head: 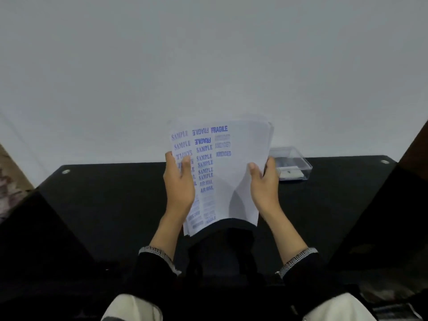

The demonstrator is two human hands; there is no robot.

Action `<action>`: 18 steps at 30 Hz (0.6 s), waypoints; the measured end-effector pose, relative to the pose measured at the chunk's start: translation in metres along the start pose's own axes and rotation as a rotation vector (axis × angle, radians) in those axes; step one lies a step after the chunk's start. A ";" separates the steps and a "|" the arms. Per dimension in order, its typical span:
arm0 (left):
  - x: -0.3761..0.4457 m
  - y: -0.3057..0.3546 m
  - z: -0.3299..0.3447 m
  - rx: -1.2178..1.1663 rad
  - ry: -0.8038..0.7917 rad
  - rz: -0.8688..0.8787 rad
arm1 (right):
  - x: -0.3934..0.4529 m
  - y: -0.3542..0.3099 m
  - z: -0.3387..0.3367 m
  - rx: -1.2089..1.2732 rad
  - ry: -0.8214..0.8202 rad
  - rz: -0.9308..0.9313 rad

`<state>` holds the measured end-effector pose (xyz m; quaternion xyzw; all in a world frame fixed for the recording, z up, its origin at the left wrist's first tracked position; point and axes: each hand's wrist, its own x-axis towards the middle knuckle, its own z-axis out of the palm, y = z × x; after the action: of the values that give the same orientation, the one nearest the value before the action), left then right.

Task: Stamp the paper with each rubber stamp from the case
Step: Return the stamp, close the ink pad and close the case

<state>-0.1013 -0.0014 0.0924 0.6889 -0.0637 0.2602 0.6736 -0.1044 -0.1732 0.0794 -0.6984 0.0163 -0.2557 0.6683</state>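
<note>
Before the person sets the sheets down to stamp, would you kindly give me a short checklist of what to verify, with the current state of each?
1. Paper stack held securely by left hand and right hand: ok.
2. Blank space left on the top sheet's right side: ok.
3. Black table has bare room to lay the sheets flat: ok.
4. Clear case is on the table beside the right hand: ok.
5. Case lid open: cannot tell.
6. Which stamps remain unused: cannot tell.

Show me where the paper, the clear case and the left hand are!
paper (231,181), head view, bare white part right of the stamped words
case (293,163), head view, clear lid, right of the paper
left hand (179,186), head view, back of the hand
</note>
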 end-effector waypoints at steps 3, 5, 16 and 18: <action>-0.017 -0.027 -0.003 0.040 0.009 -0.033 | -0.014 0.019 0.003 -0.058 -0.016 0.003; -0.030 -0.047 -0.005 0.090 -0.002 -0.082 | -0.023 0.037 0.003 -0.113 -0.035 0.038; -0.012 -0.098 -0.018 0.362 -0.026 -0.390 | -0.013 0.085 0.001 -0.383 -0.156 0.354; -0.009 -0.115 -0.020 0.440 -0.063 -0.417 | -0.013 0.098 0.003 -0.457 -0.166 0.394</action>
<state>-0.0641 0.0252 -0.0151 0.8242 0.1161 0.1025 0.5448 -0.0834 -0.1763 -0.0171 -0.8323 0.1537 -0.0532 0.5299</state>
